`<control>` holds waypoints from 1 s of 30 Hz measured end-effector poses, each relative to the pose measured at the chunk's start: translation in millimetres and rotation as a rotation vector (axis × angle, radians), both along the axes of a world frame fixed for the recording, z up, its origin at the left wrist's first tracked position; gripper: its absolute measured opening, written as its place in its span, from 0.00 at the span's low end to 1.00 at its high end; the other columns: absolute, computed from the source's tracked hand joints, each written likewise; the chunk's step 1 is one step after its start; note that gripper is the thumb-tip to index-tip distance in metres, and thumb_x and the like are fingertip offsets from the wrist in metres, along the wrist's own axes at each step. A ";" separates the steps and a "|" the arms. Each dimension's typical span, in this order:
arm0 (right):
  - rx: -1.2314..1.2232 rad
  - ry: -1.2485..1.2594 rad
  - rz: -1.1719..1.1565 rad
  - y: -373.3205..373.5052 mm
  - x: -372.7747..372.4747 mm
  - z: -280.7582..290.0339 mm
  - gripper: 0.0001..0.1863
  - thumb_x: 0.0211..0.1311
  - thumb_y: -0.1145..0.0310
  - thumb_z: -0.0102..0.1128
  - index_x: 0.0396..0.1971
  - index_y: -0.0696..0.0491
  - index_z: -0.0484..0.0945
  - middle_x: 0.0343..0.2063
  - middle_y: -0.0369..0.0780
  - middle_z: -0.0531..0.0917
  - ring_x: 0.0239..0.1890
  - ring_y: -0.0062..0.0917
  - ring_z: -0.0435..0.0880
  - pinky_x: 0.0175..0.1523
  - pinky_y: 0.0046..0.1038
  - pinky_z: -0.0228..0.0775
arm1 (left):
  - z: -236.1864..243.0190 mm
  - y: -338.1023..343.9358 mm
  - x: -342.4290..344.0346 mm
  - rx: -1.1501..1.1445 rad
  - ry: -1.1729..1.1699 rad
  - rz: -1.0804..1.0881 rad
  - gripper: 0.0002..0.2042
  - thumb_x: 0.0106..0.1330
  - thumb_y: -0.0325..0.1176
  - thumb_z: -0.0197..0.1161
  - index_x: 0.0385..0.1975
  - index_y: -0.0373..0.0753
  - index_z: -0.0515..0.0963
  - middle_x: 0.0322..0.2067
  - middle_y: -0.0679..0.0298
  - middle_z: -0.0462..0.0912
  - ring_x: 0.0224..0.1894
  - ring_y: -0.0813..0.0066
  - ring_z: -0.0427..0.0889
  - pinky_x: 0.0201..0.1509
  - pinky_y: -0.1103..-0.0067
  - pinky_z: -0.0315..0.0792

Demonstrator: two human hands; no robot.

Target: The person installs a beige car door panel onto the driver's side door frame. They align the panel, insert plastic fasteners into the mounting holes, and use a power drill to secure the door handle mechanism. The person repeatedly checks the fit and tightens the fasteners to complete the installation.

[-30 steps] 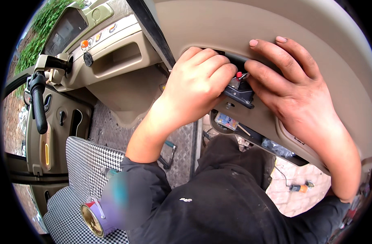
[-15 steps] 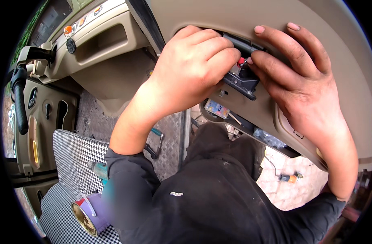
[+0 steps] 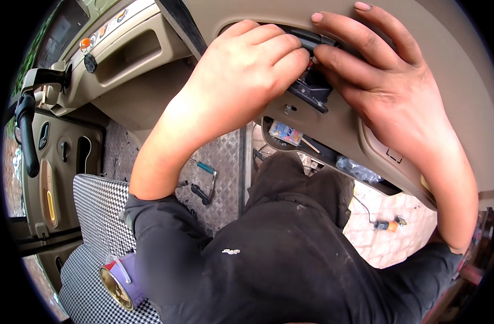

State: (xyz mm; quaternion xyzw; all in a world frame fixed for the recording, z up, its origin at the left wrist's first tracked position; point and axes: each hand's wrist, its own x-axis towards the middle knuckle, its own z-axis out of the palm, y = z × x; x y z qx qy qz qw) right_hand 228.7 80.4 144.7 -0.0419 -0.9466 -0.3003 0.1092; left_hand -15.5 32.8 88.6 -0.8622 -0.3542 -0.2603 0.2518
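Note:
A black inside door handle (image 3: 310, 96) sits in a recess of the beige door panel (image 3: 441, 65), its lower part sticking out. My left hand (image 3: 252, 70) comes in from the left with curled fingers gripping the handle's upper edge. Opposite it, my right hand (image 3: 376, 81) pinches at the handle's dark bar with thumb and forefinger, while its other fingers stretch out over the panel. A tiny red piece shows between the two hands. What lies under the left fingertips is hidden. Just below the handle, a small metal stud (image 3: 289, 109) pokes from the panel.
The door pocket (image 3: 328, 156) holds a colourful packet (image 3: 286, 133) and clear plastic. A crank-shaped tool (image 3: 206, 186) lies on the metal floor (image 3: 225, 210). A purple can (image 3: 129, 278) stands on the checked seat (image 3: 104, 216). Beyond it is a steering wheel (image 3: 25, 129). An orange-and-black tool (image 3: 386, 225) rests on paving outside.
My right fingertips have shifted up onto the dark bar, closer to my left fingers. Less of the red piece shows. The view has shifted slightly, revealing more of the crank-shaped tool.

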 end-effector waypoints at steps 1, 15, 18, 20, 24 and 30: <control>-0.003 -0.008 -0.007 -0.3 0.3 -0.2 0.11 0.50 0.64 0.60 0.31 0.46 0.89 0.51 0.31 0.83 0.71 0.30 0.69 0.78 0.44 0.55 | 2.4 -1.6 1.1 -0.019 0.002 0.010 0.21 0.43 0.23 0.70 0.41 0.35 0.79 0.42 0.59 0.83 0.45 0.58 0.83 0.50 0.66 0.77; -0.077 0.002 0.111 8.5 4.6 2.3 0.15 0.54 0.64 0.56 0.36 0.53 0.88 0.53 0.38 0.83 0.71 0.36 0.68 0.79 0.44 0.52 | 20.6 -34.2 5.4 -0.242 -0.211 0.081 0.24 0.53 0.32 0.73 0.51 0.33 0.78 0.52 0.52 0.81 0.57 0.51 0.79 0.63 0.64 0.71; -0.109 -0.007 0.136 1.3 3.1 14.1 0.17 0.53 0.65 0.55 0.37 0.54 0.88 0.53 0.39 0.83 0.71 0.37 0.69 0.79 0.43 0.52 | 35.1 -34.5 13.8 -0.393 -0.361 0.113 0.19 0.60 0.39 0.71 0.44 0.29 0.82 0.40 0.50 0.86 0.42 0.55 0.86 0.49 0.69 0.78; -0.072 0.012 0.143 -0.3 6.5 15.9 0.18 0.53 0.64 0.58 0.41 0.55 0.86 0.53 0.41 0.83 0.70 0.37 0.69 0.78 0.42 0.53 | 50.6 -35.3 31.4 -0.496 -0.312 0.402 0.19 0.59 0.41 0.72 0.41 0.29 0.83 0.34 0.50 0.86 0.34 0.55 0.86 0.41 0.69 0.79; -0.012 0.164 0.103 0.9 1.4 -0.8 0.18 0.49 0.66 0.61 0.41 0.56 0.87 0.53 0.37 0.83 0.69 0.31 0.71 0.80 0.39 0.54 | 72.7 -33.0 56.9 -0.638 -0.150 0.528 0.21 0.57 0.43 0.74 0.36 0.26 0.82 0.32 0.47 0.86 0.33 0.53 0.86 0.40 0.67 0.79; -0.063 0.313 0.167 0.6 -0.4 -8.8 0.15 0.49 0.68 0.57 0.32 0.57 0.89 0.48 0.37 0.86 0.68 0.27 0.73 0.83 0.35 0.50 | 24.9 -33.0 57.7 -0.229 -0.097 0.507 0.28 0.49 0.50 0.79 0.36 0.28 0.81 0.39 0.48 0.85 0.51 0.50 0.82 0.67 0.61 0.65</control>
